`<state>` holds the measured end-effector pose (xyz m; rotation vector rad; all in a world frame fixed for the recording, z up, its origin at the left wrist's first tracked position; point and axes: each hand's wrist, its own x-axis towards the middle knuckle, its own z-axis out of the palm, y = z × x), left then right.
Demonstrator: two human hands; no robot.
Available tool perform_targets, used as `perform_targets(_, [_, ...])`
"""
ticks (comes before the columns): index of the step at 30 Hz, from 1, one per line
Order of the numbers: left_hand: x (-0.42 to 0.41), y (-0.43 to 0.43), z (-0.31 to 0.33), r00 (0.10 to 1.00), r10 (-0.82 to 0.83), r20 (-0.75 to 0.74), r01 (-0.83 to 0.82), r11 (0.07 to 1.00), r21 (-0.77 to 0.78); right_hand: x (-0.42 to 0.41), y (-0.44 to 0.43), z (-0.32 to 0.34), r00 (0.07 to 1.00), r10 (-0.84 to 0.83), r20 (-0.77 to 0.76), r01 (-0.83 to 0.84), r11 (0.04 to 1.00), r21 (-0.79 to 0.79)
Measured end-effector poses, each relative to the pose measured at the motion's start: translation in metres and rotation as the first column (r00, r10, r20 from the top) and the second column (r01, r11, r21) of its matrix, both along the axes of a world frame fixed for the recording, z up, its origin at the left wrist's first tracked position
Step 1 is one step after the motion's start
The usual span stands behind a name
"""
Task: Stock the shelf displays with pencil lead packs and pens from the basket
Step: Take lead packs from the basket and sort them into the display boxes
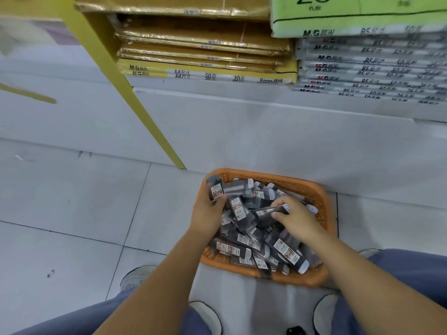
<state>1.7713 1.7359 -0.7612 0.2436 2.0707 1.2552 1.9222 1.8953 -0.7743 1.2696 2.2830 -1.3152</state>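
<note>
Far to your left the floor [60,201] is bare tile, and the yellow shelf post [135,102] runs down to meet it just behind the back left corner of the basket [312,187]. Your left hand [209,211] sits at that same corner, closed around a small bunch of pencil lead packs [216,189] — a firm, narrow hold with the labels facing up. Keep that bunch squared in your palm so the packs stay parallel; they will slide into a display slot far more easily as a stack than as a fan.

The basket itself rests on the floor between your knees, heaped with more lead packs [285,250] lying every which way. No pens can be made out in the heap.

Toward the right side of the basket, your right hand [297,221] has its fingers pinched on a single pack [271,210] near the middle of the pile. Lift it by its long edges — not the hang tab — and turn it to match the ones in your left hand before passing it over.

Above, on the shelf, stacked paper pads [205,54] and refill packs [367,68] fill the bottom tier; the lead displays are not in view, so gather a full handful before you stand.
</note>
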Motion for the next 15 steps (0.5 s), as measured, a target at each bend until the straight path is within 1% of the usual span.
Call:
perform_targets(2, [-0.002, 0.001, 0.012, 1.000, -0.012, 0.024, 0.011, 0.999, 0.040, 0.002, 0.008, 0.018, 0.998, 0.013, -0.056, -0.011, 0.999, 0.035])
perform_targets(4, [-0.002, 0.001, 0.025, 0.999, -0.047, 0.026, 0.044, 0.996, 0.080, 0.004, 0.019, 0.039, 0.995, 0.040, -0.095, -0.028, 0.991, 0.130])
perform_targets(5, [-0.001, 0.001, 0.034, 0.998, -0.058, 0.038, 0.053, 0.993, 0.110, 0.005, 0.024, 0.051, 0.992, 0.030, -0.127, -0.011, 0.990, 0.143])
perform_targets(8, [0.002, -0.001, 0.065, 0.991, -0.057, 0.124, 0.031, 0.979, 0.200, 0.009, 0.032, 0.093, 0.967, -0.042, -0.253, 0.053, 0.998, 0.036])
perform_targets(10, [0.003, -0.002, 0.086, 0.989, -0.099, 0.111, 0.074, 0.974, 0.214, 0.011, 0.033, 0.125, 0.948, -0.027, -0.316, 0.032, 0.999, 0.009])
perform_targets(12, [0.002, -0.003, 0.107, 0.984, -0.150, 0.097, 0.122, 0.960, 0.251, 0.012, 0.030, 0.158, 0.930, -0.010, -0.367, -0.014, 0.998, -0.062])
perform_targets(15, [-0.001, -0.002, 0.142, 0.973, -0.227, 0.030, 0.206, 0.925, 0.321, 0.012, 0.023, 0.206, 0.911, 0.045, -0.411, -0.094, 0.991, -0.099])
